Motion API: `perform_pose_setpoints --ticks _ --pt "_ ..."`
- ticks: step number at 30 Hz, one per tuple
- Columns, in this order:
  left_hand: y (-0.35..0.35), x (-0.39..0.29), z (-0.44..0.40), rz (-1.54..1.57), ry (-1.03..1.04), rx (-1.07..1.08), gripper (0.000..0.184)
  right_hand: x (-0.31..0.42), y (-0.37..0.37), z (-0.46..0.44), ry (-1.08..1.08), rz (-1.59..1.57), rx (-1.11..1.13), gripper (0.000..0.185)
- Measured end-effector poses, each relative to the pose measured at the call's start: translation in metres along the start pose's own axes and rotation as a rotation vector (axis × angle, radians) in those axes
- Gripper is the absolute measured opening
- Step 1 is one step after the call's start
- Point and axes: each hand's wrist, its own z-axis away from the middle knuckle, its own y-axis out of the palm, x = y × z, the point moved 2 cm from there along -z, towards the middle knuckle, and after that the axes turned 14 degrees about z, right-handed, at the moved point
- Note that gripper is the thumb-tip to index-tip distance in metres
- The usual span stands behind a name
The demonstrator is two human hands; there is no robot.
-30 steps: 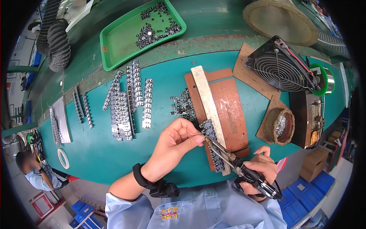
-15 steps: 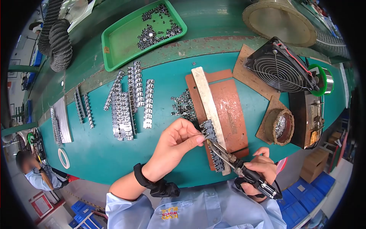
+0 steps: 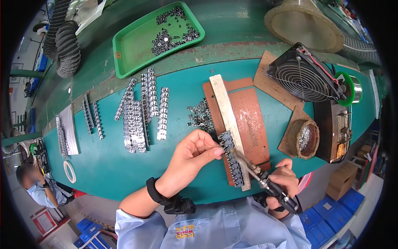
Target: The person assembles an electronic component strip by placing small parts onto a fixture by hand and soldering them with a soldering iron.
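From my end, I see the left hand (image 3: 192,153) with thumb and forefinger pressed together at the left edge of a dark strip of small boards (image 3: 237,172); I cannot tell whether something tiny is pinched between them. The right hand (image 3: 285,181) is wrapped around the handle of a soldering iron (image 3: 266,182), which slants left and away so that its tip lies just right of the left fingertips, over the strip; I can't make out whether it touches. The strip lies near the middle of the bench, along the left side of a pale bar (image 3: 225,101), and both sit on a reddish-brown block (image 3: 251,120). A loose pile of small metal parts (image 3: 201,115) rests just left of that block on the green mat (image 3: 182,93). Farther left I have more strips (image 3: 133,124), several bunched close together, and beyond them, on the far side, a green tray (image 3: 134,52) with small dark pieces mostly toward its right end. Over on the right stand a black fan (image 3: 299,79), a spool of wire (image 3: 356,88) beside it, and, nearer, a rough brown cup (image 3: 293,139) with shiny bits inside.
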Motion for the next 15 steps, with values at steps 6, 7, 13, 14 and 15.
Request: perform_pose_setpoints --ticks 6,7,13,14,15 --pt "-0.001 0.001 0.000 0.004 0.010 0.006 0.012 -0.008 0.014 0.020 0.309 -0.137 -0.379 0.061" --pt "-0.001 0.002 0.000 0.004 0.011 0.009 0.012 -0.007 0.014 0.020 0.373 -0.175 -0.418 0.063" --pt "-0.001 0.003 0.001 0.005 0.041 0.015 0.011 -0.007 0.015 0.017 0.306 -0.192 -0.393 0.066" --pt "-0.001 0.002 0.002 0.003 0.047 0.017 0.011 -0.006 0.016 0.017 0.336 -0.207 -0.401 0.066" --pt "0.000 0.002 0.002 0.002 0.051 0.021 0.011 -0.005 0.016 0.018 0.366 -0.222 -0.409 0.066"
